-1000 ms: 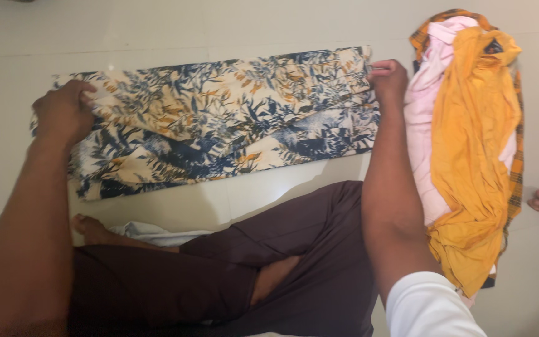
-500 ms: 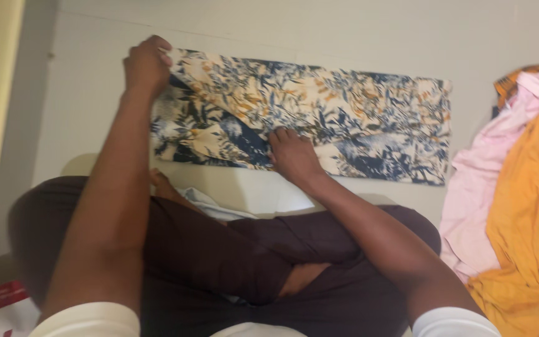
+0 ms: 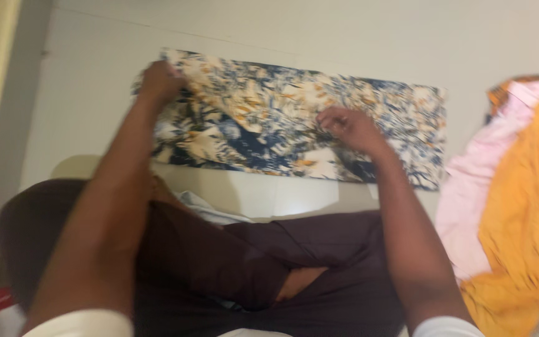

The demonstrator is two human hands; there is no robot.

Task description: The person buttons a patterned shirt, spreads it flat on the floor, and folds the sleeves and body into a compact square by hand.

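Floral cloth (image 3: 282,118), cream with blue and orange leaves, lay flat in long folded strip on pale floor (image 3: 344,37) before crossed legs; left hand (image 3: 160,81) pinched far left corner, right hand (image 3: 347,128) gripped fabric near middle; looked light, soft, limp, likely to sag unless taken by edges or corners; orange and pink clothes pile (image 3: 519,206) lay just right of it
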